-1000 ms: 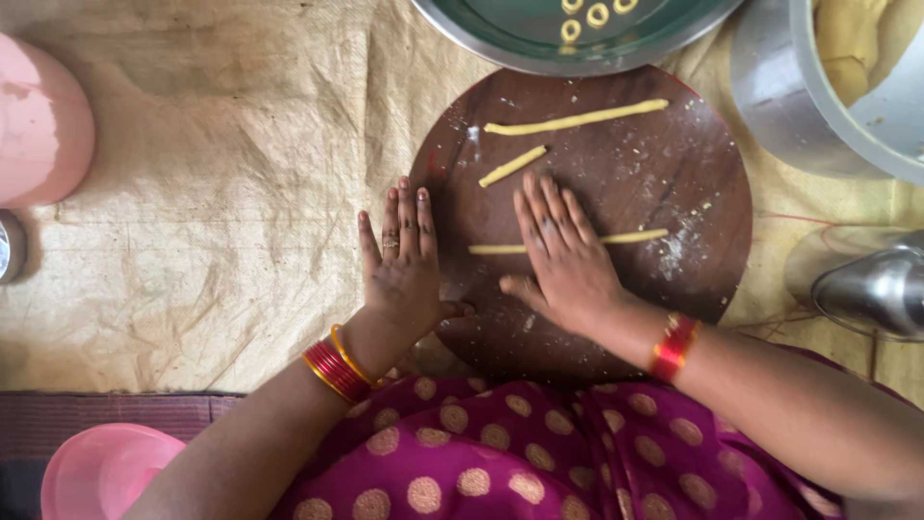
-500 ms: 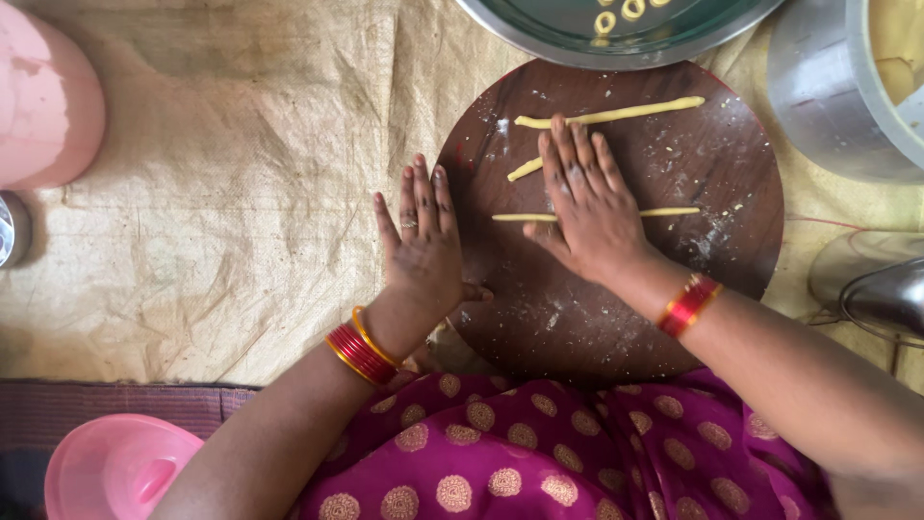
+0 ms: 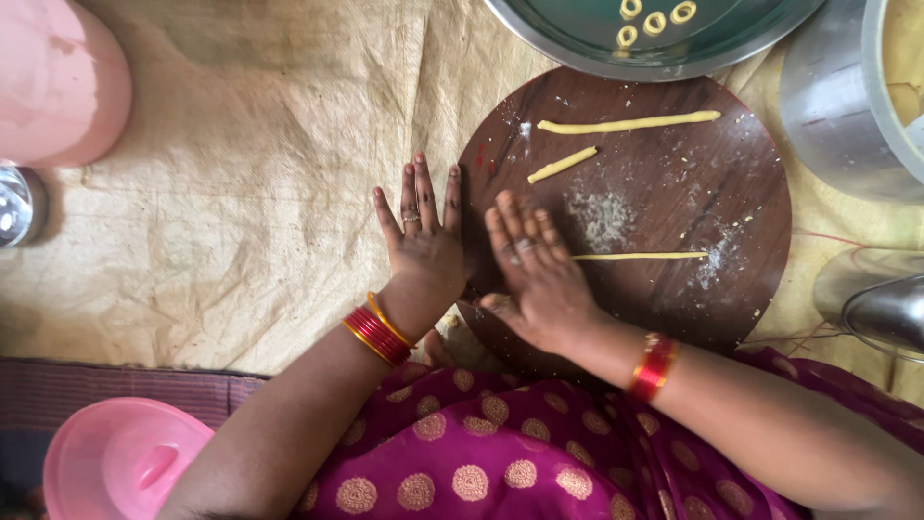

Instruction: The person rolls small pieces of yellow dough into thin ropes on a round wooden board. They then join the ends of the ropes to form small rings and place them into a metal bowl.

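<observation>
A round dark wooden board [image 3: 664,193] lies on a tan cloth. Three yellow dough strips rest on it: a long one [image 3: 630,122] at the top, a short one [image 3: 562,165] below it, and a thin one [image 3: 640,256] running out from under my right hand [image 3: 534,270]. That hand lies flat, palm down, pressing the thin strip's left end on the board. My left hand [image 3: 423,241] is flat with fingers apart at the board's left edge, partly on the cloth, holding nothing. Red and gold bangles circle both wrists.
A steel plate [image 3: 577,43] with a green inside holds small dough rings [image 3: 654,19] at the top. A steel pot [image 3: 837,106] stands at the right, another steel vessel [image 3: 881,308] below it. Pink plastic containers sit at the top left [image 3: 58,82] and bottom left [image 3: 120,457].
Both hands have slid back toward my body and to the left over the board. The thin dough strip now sticks out longer to the right of my right hand.
</observation>
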